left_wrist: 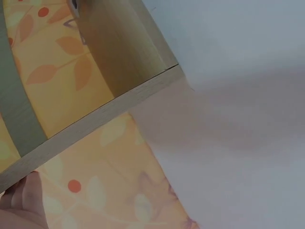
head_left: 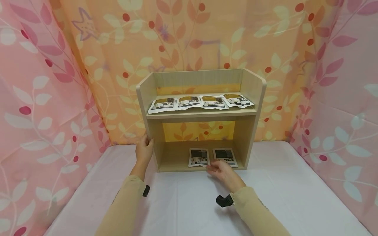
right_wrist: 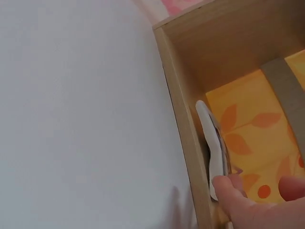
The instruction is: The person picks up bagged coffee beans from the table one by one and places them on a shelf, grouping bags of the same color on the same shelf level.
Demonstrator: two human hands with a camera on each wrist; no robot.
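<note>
A small light-wood shelf unit [head_left: 200, 114] stands on the table. My left hand [head_left: 143, 152] rests against the outside of its left side panel [head_left: 144, 105]; in the left wrist view, the fingers [left_wrist: 29, 198] touch that panel. On the lower shelf lie two white pouches with dark labels, a left pouch [head_left: 199, 157] and a right pouch [head_left: 225, 157]. My right hand [head_left: 225, 175] reaches to their front edges. The right wrist view shows its fingertips [right_wrist: 224, 186] at the near end of the right pouch, with the thumb [right_wrist: 291, 187] held apart.
Several similar pouches [head_left: 189, 102] lie in a row on the upper shelf, between raised side walls. A white cloth [head_left: 189, 203] covers the table. Patterned curtains [head_left: 189, 39] hang behind and on both sides.
</note>
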